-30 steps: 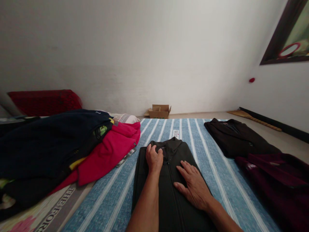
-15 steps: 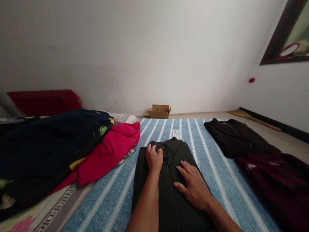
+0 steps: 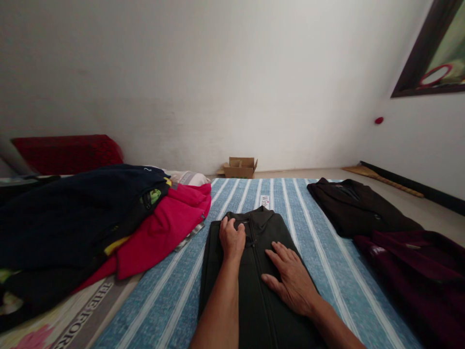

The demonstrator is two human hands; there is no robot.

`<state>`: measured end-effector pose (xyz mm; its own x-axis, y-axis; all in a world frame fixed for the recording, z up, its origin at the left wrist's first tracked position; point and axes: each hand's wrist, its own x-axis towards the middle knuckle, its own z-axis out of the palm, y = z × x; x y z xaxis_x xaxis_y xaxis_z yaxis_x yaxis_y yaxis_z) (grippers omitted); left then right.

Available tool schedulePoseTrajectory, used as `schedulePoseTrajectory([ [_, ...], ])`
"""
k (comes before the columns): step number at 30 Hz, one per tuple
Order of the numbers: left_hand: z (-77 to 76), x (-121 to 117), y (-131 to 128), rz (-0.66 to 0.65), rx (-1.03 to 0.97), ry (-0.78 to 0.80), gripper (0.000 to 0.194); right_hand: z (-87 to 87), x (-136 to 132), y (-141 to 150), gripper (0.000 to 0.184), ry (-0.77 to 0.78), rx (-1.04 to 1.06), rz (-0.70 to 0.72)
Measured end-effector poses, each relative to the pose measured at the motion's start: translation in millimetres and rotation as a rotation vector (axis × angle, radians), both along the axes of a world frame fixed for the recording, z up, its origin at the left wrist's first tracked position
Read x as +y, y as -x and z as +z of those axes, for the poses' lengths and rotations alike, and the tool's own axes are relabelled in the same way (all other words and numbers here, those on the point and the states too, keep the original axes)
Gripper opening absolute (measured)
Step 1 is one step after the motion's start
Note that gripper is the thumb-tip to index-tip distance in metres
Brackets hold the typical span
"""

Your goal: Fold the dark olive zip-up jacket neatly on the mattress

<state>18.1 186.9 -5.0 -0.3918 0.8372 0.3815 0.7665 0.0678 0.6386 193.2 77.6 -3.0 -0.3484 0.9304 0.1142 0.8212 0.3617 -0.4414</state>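
A dark green zip-up jacket [image 3: 254,286] lies folded, front up and collar away from me, on a blue and white striped sheet [image 3: 174,286]. My left hand [image 3: 232,237] rests near its collar on the left side, fingers bent and apart on the cloth. Flat on the right half of the jacket lies my right hand [image 3: 288,276], its fingers stretched out and the thumb spread toward the zip. Neither hand holds anything. The jacket's lower part runs under my forearms and out of the picture.
To the left lies a heap with a navy garment [image 3: 80,208] over a bright pink one [image 3: 163,228]. On the right are a folded dark brown garment [image 3: 363,208] and a maroon one [image 3: 417,281]. A cardboard box [image 3: 240,167] stands beyond the sheet's far edge by the wall.
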Motion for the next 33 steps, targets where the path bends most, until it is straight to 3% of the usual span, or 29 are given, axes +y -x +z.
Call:
schedulePoseTrajectory([
  [33,-2.0,1.2,0.9,-0.006,-0.025,-0.003,0.034,1.0,0.2,0.2,0.069,0.013,-0.001,0.002],
])
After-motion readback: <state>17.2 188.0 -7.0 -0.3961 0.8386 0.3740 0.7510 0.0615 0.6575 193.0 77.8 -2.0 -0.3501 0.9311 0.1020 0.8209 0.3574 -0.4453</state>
